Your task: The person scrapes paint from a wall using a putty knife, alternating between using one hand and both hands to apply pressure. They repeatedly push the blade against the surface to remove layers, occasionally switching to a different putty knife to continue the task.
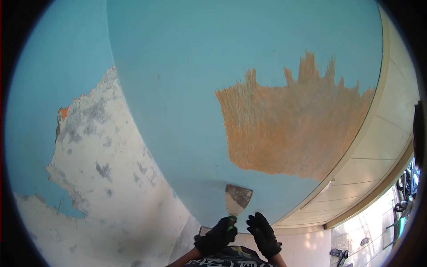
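Note:
My left hand (216, 235), in a black glove, is wrapped round the green handle of a scraper (239, 199). The scraper's wide metal blade points up toward the blue wall (178, 115) and is smeared with grey residue. Just to the right, my right hand (263, 234), also black-gloved, is raised with its fingers stretched out and holds nothing. Above both hands, the blue wall has a large scraped patch (293, 129) of brown and orange with a jagged upper edge.
On the left, another wall has a bare white and grey area (106, 169) with ragged blue paint edges. Beige tiles (369, 164) run along the right side. Sandals (339, 254) and parked vehicles (401, 205) show at the lower right.

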`<state>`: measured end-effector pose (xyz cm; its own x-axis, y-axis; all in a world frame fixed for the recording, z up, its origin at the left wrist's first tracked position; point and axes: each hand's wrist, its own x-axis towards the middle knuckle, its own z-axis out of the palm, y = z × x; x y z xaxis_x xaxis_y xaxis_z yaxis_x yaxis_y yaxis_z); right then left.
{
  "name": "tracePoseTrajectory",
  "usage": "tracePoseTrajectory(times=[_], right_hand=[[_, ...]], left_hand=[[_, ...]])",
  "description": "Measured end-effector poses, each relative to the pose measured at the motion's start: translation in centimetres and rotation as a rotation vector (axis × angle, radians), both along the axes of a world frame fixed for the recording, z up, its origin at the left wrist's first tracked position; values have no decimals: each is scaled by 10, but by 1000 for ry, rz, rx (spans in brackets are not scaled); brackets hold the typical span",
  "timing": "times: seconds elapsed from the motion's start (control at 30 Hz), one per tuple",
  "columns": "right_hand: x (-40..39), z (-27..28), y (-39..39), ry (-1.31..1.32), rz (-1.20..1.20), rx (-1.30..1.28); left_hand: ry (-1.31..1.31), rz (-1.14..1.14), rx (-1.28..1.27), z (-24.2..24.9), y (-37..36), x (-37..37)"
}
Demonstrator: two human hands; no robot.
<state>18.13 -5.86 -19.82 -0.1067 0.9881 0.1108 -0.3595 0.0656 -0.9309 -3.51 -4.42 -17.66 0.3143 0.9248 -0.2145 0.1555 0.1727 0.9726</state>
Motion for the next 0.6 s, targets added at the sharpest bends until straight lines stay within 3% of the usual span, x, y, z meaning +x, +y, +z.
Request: tracePoseTrajectory(times=[0.07,0.1,0.17,0.27,0.3,0.33,0.4,0.47,0.5,0.53,0.57,0.6], right_hand=[[2,0,4,-223,37,226],[-1,10,6,-220,44,228],[-8,30,3,-599,82,-8],[1,39,-8,-461,111,-88],[6,39,-9,-688,-17,254],[10,32,-13,-677,-9,248],[16,18,-23,-359,118,-77],[18,4,-31,-204,176,-203],[15,23,-34,-337,252,-124],[10,36,-37,-467,329,-47],[-2,35,-36,-195,269,-167],[-7,48,-35,-188,262,-182]], left_hand=[[9,-212,497,-36,-9,19],[13,-205,499,-32,-13,22],[164,-286,397,-16,-17,27],[393,-411,229,8,-21,30],[401,-408,220,5,-21,25],[358,-299,275,-1,-18,14],[323,-188,319,5,-21,8],[73,-41,499,11,-20,7],[75,-47,484,12,-19,12],[-180,-120,301,10,-18,19],[-434,-189,112,11,-16,22],[-432,-195,95,20,-10,21]])
